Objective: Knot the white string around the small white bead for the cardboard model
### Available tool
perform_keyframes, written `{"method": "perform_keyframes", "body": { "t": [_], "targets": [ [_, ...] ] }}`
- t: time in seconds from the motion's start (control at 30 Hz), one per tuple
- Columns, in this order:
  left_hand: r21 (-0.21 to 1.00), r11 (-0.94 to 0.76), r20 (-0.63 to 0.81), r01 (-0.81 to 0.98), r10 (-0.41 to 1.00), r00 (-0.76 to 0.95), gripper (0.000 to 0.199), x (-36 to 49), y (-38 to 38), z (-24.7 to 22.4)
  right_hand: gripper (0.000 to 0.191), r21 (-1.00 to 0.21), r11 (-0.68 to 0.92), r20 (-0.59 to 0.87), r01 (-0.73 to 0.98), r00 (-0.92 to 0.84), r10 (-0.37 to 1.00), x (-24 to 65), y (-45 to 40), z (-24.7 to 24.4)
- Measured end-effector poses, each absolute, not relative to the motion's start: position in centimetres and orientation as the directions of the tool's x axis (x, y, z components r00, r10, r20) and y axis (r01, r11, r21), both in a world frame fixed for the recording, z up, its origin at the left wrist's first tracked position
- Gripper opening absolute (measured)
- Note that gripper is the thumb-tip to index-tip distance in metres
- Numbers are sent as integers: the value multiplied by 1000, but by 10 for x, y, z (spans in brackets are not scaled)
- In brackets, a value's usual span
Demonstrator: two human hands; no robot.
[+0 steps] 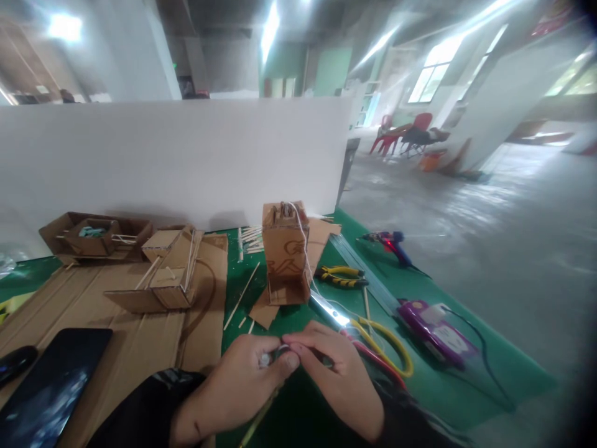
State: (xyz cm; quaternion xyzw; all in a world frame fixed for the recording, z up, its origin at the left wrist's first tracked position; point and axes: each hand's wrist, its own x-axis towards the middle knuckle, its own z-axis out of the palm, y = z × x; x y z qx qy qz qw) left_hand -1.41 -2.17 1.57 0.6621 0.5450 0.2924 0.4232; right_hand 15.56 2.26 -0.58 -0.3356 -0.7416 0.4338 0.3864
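My left hand (240, 376) and my right hand (338, 373) meet at the bottom centre, fingertips pinched together. Between them is a small item, mostly hidden by the fingers; a greyish rounded bit shows at the left thumb. A thin stick (261, 414) slants down below the left hand. Just beyond the hands stands an upright cardboard structure (285, 252) with a white string (301, 227) hanging down its right side. Scissors (392, 348) with yellow and red handles lie right of my right hand, partly behind it.
Yellow-black pliers (342, 276), a glue gun (389, 246), and a purple power strip (436, 333) lie right. Left are cardboard assemblies (172, 274), a cardboard sheet (135, 348) and a dark phone (56, 386). A white partition (172, 162) stands behind; thin sticks (242, 295) lie centrally.
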Motion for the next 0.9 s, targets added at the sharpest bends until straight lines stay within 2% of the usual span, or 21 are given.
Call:
{"method": "perform_keyframes", "body": {
  "t": [0.13,0.2,0.37,0.57,0.73,0.9],
  "targets": [
    [962,19,-100,272,952,289,40,-12,-19,13,17,-892,411,295,187,-446,845,157,23,-14],
    [971,40,-112,234,946,303,42,-12,-20,12,17,-912,378,274,162,-444,853,158,24,-15],
    [949,81,-159,303,958,241,39,-14,-22,5,20,-970,231,173,68,-469,866,160,25,-14],
    [927,136,-233,349,939,255,35,-15,-24,0,21,-979,198,159,36,-465,871,161,21,-11],
    [922,108,-199,371,956,216,34,-24,-29,-3,22,-995,-8,22,-100,-305,952,181,36,-15],
    [925,128,-215,359,952,217,34,-28,-31,-8,22,-973,-24,20,-231,-189,982,206,48,-10]
  ]
}}
